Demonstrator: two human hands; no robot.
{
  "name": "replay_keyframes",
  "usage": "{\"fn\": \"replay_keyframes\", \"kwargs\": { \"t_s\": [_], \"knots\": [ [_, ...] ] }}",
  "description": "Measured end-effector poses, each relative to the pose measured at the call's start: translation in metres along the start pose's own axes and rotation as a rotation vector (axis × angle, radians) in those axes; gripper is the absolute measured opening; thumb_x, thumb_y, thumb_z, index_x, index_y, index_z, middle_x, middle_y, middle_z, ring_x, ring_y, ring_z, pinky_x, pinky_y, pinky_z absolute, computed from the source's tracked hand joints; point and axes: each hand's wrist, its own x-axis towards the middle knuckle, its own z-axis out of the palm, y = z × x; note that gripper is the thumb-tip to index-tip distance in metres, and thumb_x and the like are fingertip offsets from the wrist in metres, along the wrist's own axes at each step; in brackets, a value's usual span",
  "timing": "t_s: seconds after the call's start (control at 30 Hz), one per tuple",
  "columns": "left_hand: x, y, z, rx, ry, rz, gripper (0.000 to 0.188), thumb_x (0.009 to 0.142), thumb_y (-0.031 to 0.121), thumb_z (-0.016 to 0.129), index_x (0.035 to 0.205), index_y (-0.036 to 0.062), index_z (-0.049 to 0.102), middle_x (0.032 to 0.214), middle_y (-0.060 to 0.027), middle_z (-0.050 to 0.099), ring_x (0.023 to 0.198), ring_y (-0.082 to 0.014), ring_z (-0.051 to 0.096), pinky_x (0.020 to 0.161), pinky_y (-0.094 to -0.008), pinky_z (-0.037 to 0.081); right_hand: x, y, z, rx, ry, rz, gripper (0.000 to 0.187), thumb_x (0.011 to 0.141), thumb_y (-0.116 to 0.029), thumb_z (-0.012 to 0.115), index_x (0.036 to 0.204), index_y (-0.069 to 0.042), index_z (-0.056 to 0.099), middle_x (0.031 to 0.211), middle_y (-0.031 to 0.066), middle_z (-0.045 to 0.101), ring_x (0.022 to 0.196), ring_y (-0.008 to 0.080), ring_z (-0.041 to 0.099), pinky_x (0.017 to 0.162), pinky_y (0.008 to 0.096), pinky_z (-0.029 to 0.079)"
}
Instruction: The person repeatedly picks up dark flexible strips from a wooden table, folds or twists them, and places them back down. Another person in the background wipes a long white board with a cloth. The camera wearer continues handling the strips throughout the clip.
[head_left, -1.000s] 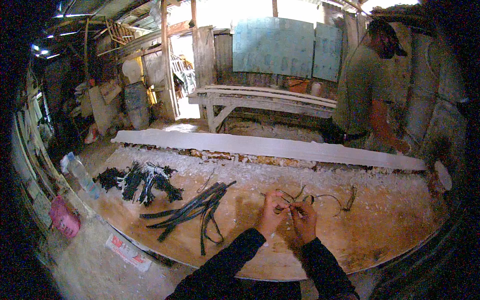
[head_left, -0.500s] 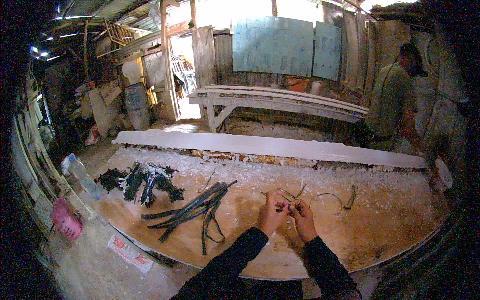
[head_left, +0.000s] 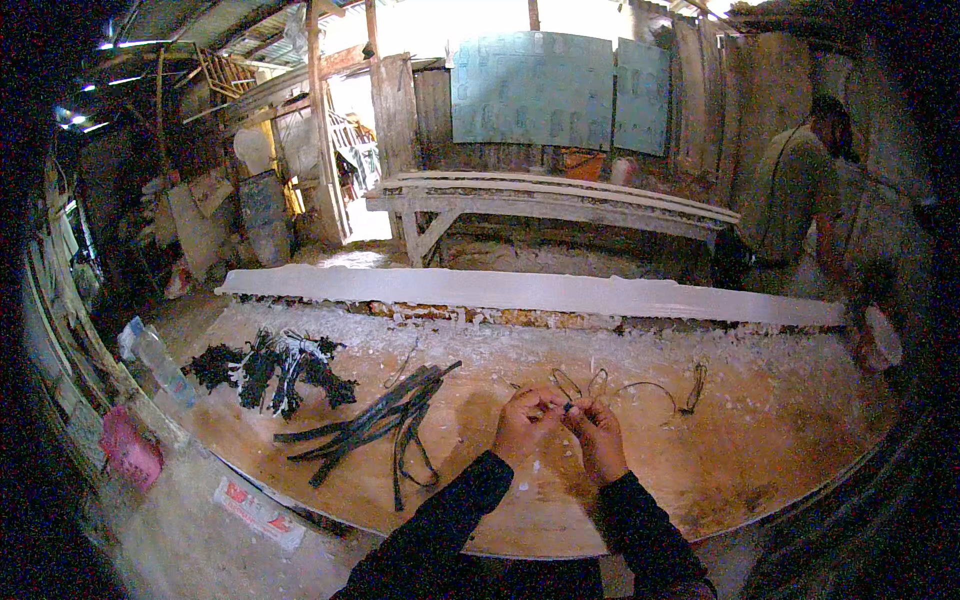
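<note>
My left hand point(head_left: 522, 422) and my right hand point(head_left: 600, 440) meet above the wooden board, fingers pinched together. Between their fingertips is a thin cord point(head_left: 566, 384), looping up past the fingers; a small dark bit shows at the right fingertips. Whether that bit belongs to the cord I cannot tell. Right of my hands, another thin brown strand point(head_left: 652, 387) curves over the board to a small knotted clump point(head_left: 692, 400). To the left of my hands lies a pile of flat black strips point(head_left: 365, 428). Beyond it are frayed black-and-white fibre bundles point(head_left: 285, 372).
A long white-coated plank point(head_left: 520, 290) crosses the far side of the crumb-strewn board point(head_left: 720, 470). Plastic bottle point(head_left: 165, 365) and pink container point(head_left: 132, 450) are at the left edge. Behind stands a white-splashed bench point(head_left: 560, 210). Another person point(head_left: 790, 190) bends at the far right.
My fingertips have drawn slightly apart, and the cord's loops above them stand rounder. The whole view has shifted a little. The person at the right leans a bit differently.
</note>
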Motion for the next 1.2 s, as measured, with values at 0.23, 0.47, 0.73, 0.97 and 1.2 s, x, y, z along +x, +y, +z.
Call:
{"fn": "replay_keyframes", "kwargs": {
  "t_s": [0.23, 0.47, 0.73, 0.97, 1.2],
  "knots": [
    [-0.004, 0.018, 0.0, 0.096, -0.033, -0.001, 0.01, 0.071, 0.004, 0.061, 0.081, 0.004, 0.058, 0.086, -0.0052, 0.052, 0.072, -0.0141, 0.054, 0.06, -0.0247, 0.049, 0.004, 0.009, -0.006, -0.101, 0.036, -0.044, 0.003, 0.079, -0.007, 0.055, 0.08, -0.006, 0.052, 0.078, 0.0022, 0.057, 0.074, 0.0118, 0.054, 0.074, 0.0259, 0.044],
    [-0.002, 0.015, 0.002, 0.175, 0.016, 0.055, 0.01, 0.071, 0.004, 0.062, 0.08, 0.0034, 0.059, 0.085, -0.0066, 0.052, 0.072, -0.0157, 0.055, 0.06, -0.0246, 0.049, 0.006, 0.013, -0.01, -0.159, 0.07, -0.019, 0.003, 0.079, -0.005, 0.055, 0.081, -0.005, 0.053, 0.079, 0.0019, 0.056, 0.075, 0.0122, 0.055, 0.074, 0.0258, 0.045],
    [-0.003, 0.018, 0.0, 0.179, 0.068, 0.064, 0.01, 0.071, 0.002, 0.06, 0.081, 0.0033, 0.061, 0.084, -0.0069, 0.054, 0.073, -0.017, 0.056, 0.06, -0.0248, 0.049, 0.005, 0.011, -0.007, 0.022, 0.049, 0.047, 0.008, 0.079, -0.002, 0.052, 0.087, -0.003, 0.055, 0.083, 0.0044, 0.058, 0.077, 0.0134, 0.055, 0.073, 0.0247, 0.045],
    [-0.003, 0.013, -0.002, 0.242, 0.07, 0.088, 0.013, 0.069, 0.003, 0.062, 0.082, 0.0037, 0.062, 0.082, -0.0079, 0.055, 0.076, -0.0191, 0.057, 0.062, -0.0257, 0.047, 0.007, 0.014, -0.012, -0.03, 0.031, 0.033, 0.011, 0.079, -0.004, 0.053, 0.09, -0.002, 0.055, 0.085, 0.0066, 0.059, 0.077, 0.0145, 0.056, 0.073, 0.0249, 0.044],
    [-0.001, 0.005, -0.004, 0.222, 0.008, 0.125, 0.012, 0.069, 0.002, 0.061, 0.082, 0.0022, 0.061, 0.084, -0.008, 0.057, 0.076, -0.0199, 0.057, 0.064, -0.0265, 0.046, 0.007, 0.009, -0.014, -0.1, 0.016, 0.041, 0.01, 0.079, -0.006, 0.054, 0.089, -0.002, 0.055, 0.081, 0.0061, 0.06, 0.075, 0.0145, 0.056, 0.071, 0.0259, 0.044]
  ]
}}
